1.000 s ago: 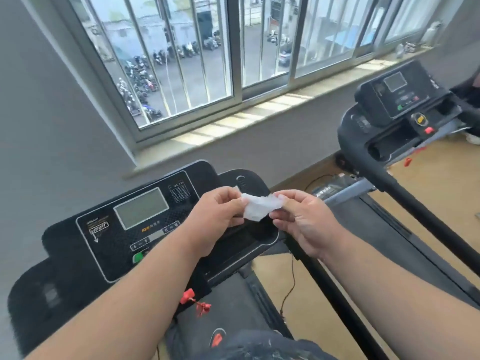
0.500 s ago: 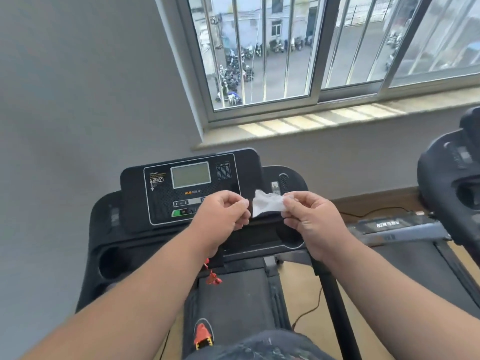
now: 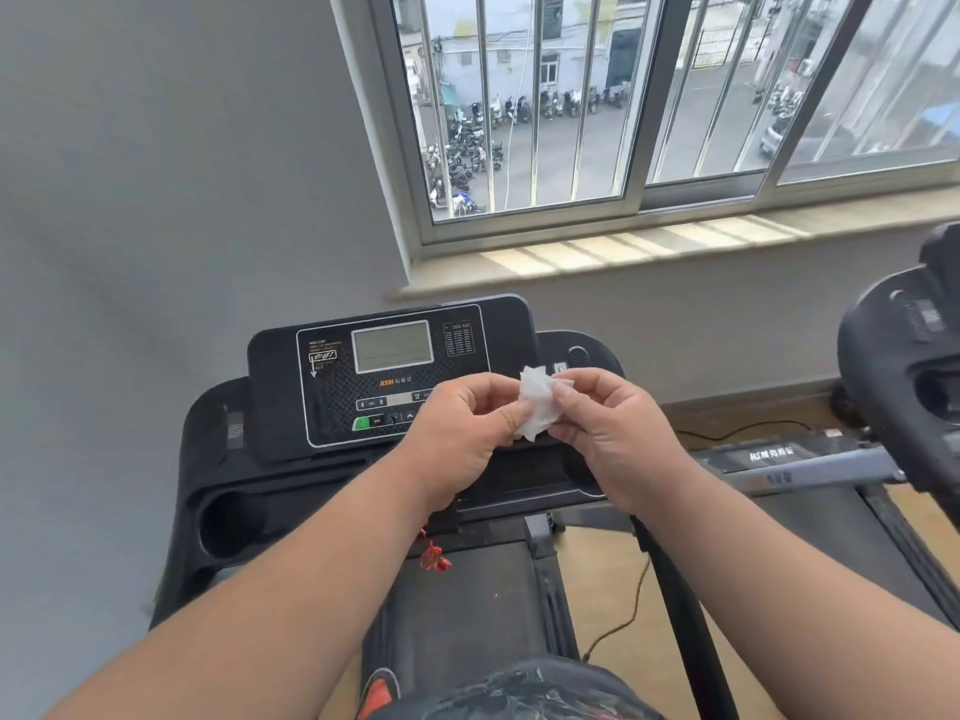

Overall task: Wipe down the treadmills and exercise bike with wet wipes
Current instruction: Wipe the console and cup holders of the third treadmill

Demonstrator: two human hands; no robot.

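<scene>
A left hand [image 3: 462, 433] and right hand [image 3: 608, 428] each pinch an edge of a small crumpled wet wipe [image 3: 537, 407], held in the air just above the treadmill console [image 3: 389, 376]. The second treadmill [image 3: 904, 366] stands to the right, beneath the window [image 3: 597, 106]. Risk ahead: the bunched wipe could tear if pulled apart, or smear moisture over the display.

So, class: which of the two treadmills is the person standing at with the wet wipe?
The left treadmill, console facing them; the other treadmill sits at the right edge.
</scene>
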